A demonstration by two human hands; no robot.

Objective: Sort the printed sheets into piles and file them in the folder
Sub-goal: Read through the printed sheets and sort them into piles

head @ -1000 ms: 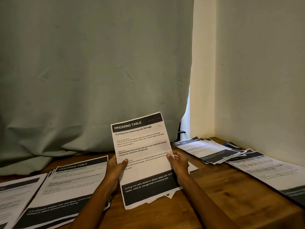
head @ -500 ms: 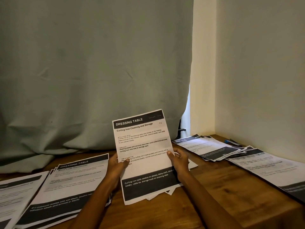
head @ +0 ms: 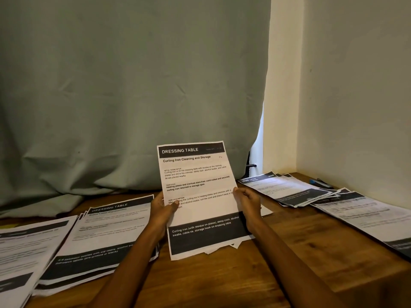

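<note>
A home room: draped curtain (head: 133,96), plaster wall (head: 355,85), wooden table (head: 300,247).

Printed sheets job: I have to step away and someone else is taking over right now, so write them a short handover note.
Left hand and right hand each grip a side edge of an upright bundle of sheets; the front sheet reads DRESSING TABLE, Curling Iron Cleaning and Storage.
Done: four piles lie on the wooden table: a DRESSING TABLE pile just left, another at far left, and two on the right.
Left: the held sheet likely goes on the DRESSING TABLE pile; sort the sheets behind it, then file. No folder is in view.
</note>
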